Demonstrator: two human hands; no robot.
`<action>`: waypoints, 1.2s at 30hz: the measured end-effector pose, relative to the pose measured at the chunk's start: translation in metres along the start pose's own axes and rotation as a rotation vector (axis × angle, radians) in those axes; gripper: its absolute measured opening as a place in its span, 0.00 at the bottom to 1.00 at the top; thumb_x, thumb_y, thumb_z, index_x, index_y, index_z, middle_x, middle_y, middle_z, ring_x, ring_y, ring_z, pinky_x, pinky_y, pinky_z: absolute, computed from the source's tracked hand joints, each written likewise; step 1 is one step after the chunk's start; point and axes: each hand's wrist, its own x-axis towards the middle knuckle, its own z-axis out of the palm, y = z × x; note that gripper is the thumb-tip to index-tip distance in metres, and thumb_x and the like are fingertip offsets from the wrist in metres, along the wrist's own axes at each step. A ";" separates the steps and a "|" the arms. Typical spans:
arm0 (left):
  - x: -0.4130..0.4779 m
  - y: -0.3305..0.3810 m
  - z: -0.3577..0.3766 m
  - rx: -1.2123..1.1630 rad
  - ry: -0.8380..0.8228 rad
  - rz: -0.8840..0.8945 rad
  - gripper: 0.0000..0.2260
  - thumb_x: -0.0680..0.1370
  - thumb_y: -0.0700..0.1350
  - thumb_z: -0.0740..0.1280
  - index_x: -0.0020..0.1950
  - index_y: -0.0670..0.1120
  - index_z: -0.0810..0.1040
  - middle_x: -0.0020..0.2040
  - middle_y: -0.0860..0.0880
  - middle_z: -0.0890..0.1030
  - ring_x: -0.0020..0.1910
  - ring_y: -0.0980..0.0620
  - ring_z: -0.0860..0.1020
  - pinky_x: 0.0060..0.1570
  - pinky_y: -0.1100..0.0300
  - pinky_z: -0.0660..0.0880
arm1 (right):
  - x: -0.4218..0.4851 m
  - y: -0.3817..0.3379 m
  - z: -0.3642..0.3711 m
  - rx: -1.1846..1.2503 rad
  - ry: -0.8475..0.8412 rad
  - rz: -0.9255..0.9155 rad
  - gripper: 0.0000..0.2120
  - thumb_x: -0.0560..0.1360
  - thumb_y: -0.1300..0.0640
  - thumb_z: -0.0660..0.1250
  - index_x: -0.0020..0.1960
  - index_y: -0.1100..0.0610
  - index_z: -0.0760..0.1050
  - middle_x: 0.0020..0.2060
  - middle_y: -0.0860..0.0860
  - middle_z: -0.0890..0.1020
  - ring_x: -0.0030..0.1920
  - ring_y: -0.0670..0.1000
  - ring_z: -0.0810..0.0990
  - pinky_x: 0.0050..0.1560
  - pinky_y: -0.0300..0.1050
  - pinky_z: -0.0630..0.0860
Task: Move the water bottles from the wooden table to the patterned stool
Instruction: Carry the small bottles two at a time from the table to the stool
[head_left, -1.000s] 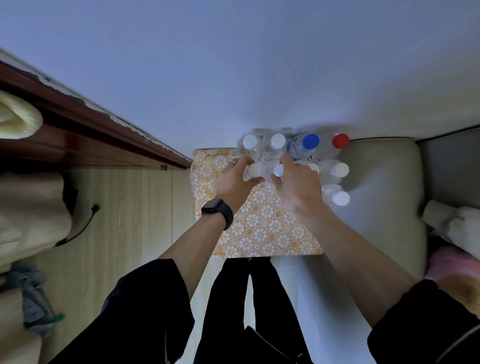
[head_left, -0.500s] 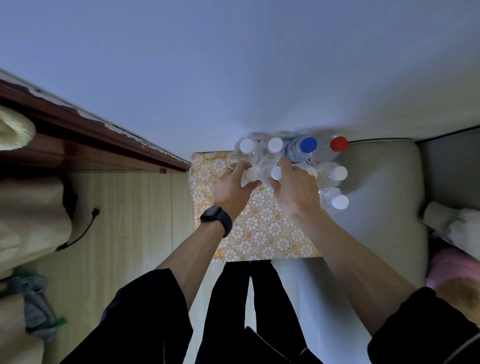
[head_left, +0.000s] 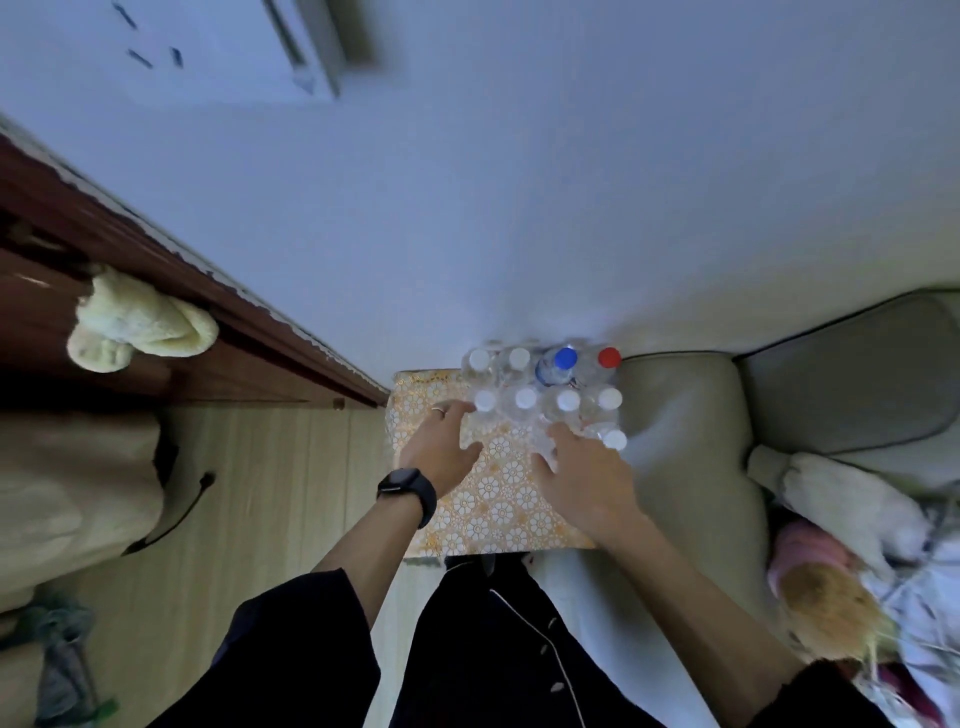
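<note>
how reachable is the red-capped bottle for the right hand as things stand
Probably yes. The red-capped bottle stands at the back right corner of the group, and the right hand looks empty just in front. Two white-capped bottles stand between them, but nothing blocks a reach over their caps.

Clear plastic water bottles (head_left: 525, 398), packed tight at the far end of the patterned stool (head_left: 498, 499) — hard against the wall. Stand upright, all capped. Back row of four: two white caps, then a blue-capped bottle (head_left: 565, 358) and a red-capped bottle (head_left: 609, 357). Second row of four, all white caps. One more white-capped bottle (head_left: 615, 439) nearer, at the stool's right edge. Stool top: white flowers on gold.
</note>
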 end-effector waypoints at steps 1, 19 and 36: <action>-0.018 -0.001 -0.002 -0.034 -0.004 -0.011 0.23 0.78 0.51 0.67 0.72 0.53 0.68 0.73 0.48 0.67 0.58 0.49 0.77 0.53 0.52 0.78 | -0.015 0.001 -0.006 0.042 0.000 -0.008 0.19 0.80 0.44 0.58 0.67 0.52 0.70 0.55 0.51 0.82 0.54 0.55 0.81 0.50 0.48 0.76; -0.274 -0.069 0.038 -0.239 0.523 -0.575 0.18 0.81 0.56 0.60 0.71 0.59 0.70 0.69 0.54 0.74 0.71 0.50 0.68 0.75 0.45 0.55 | -0.079 -0.094 0.015 -0.088 -0.058 -0.909 0.12 0.77 0.48 0.66 0.56 0.51 0.81 0.54 0.44 0.83 0.59 0.53 0.76 0.61 0.43 0.70; -0.654 -0.012 0.281 -0.787 1.361 -1.855 0.20 0.77 0.58 0.62 0.68 0.56 0.74 0.65 0.53 0.78 0.65 0.49 0.74 0.63 0.54 0.69 | -0.476 -0.231 0.173 -0.458 -0.731 -2.281 0.13 0.76 0.44 0.66 0.58 0.46 0.79 0.56 0.44 0.82 0.61 0.51 0.73 0.61 0.48 0.74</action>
